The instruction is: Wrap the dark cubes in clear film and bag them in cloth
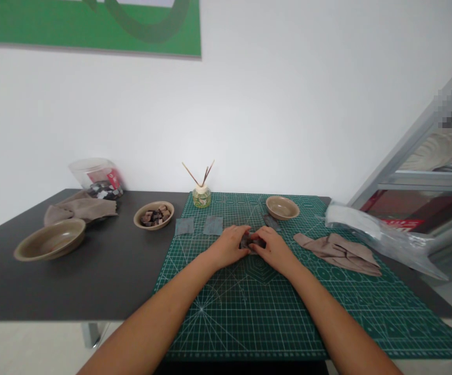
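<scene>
While both hands meet near the middle of the green cutting mat (pixel 249 312), the left hand (pixel 229 246) and the right hand (pixel 273 250) are closed together around a small dark piece (pixel 252 241), fingers curled over it from either side so that little of it shows; what exactly it is cannot be told. It sits low over the mat, touching or nearly so. Just beyond the hands on the mat lie two grey-blue squares (pixel 199 226) side by side, and a dark flat strip (pixel 271 222) lies toward the small empty bowl (pixel 282 207) at the mat's far edge. A reed diffuser (pixel 201 194) stands at the mat's far left corner. Left of the mat, on the dark desk (pixel 93 281), a bowl of small brown and dark pieces (pixel 154 214) is still well filled, which suggests most of that supply is unworked, while the bowl on the mat holds nothing finished that I can see. Further left of the mat are a larger empty bowl (pixel 50 239), a crumpled beige cloth (pixel 80 207) and a clear plastic jar (pixel 97 178) lying tilted. Right of the hands, a second beige cloth (pixel 337 252) rests on the mat, with a clear plastic bag (pixel 378 234) past the mat's right edge. By my reading the work is at an early stage, with one piece in hand.
</scene>
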Motion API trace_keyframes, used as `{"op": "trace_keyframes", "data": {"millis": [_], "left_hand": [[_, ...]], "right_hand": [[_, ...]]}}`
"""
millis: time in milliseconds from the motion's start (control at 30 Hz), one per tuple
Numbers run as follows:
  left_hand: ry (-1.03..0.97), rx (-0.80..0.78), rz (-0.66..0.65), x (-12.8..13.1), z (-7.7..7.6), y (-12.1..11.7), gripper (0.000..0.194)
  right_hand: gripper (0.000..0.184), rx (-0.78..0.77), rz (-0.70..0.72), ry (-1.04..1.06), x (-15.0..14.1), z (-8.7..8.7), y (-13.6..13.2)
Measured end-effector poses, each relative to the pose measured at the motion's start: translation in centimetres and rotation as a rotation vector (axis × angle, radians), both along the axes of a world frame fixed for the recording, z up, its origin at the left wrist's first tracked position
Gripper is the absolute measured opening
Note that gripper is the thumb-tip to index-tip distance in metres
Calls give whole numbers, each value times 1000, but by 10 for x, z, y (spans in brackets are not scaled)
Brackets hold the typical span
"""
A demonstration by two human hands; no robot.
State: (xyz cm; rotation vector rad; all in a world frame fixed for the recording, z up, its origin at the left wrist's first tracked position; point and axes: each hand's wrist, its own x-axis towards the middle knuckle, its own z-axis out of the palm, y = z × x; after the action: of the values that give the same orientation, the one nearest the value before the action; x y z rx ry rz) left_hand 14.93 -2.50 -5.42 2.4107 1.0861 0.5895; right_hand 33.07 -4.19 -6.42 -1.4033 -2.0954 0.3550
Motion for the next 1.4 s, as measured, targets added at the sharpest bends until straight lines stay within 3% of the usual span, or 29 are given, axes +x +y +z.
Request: {"op": "trace_keyframes", "data": {"millis": [100,233,367,467,833,1000,1400], "left_hand": [[-2,-7,5,0,1,0,58],[-7,-15,7,0,2,1,59],[-3,-19,5,0,2,2,63],[-1,-16,13,0,1,2,63],[-4,-18,21,0,0,3,66],[-2,-30,29,0,1,3,65],[-14,-43,22,0,1,4,65]], "right_hand": [[6,17,-80,-10,1,1,0],[10,6,-12,14,2,1,1],[8,29,-70,6,3,0,2],[11,14,-13,9,3,0,2],[9,12,-38,-7,4,5,-1],[12,9,46,-2,3,6,-2],[8,36,-45,2,6,3,0]]}}
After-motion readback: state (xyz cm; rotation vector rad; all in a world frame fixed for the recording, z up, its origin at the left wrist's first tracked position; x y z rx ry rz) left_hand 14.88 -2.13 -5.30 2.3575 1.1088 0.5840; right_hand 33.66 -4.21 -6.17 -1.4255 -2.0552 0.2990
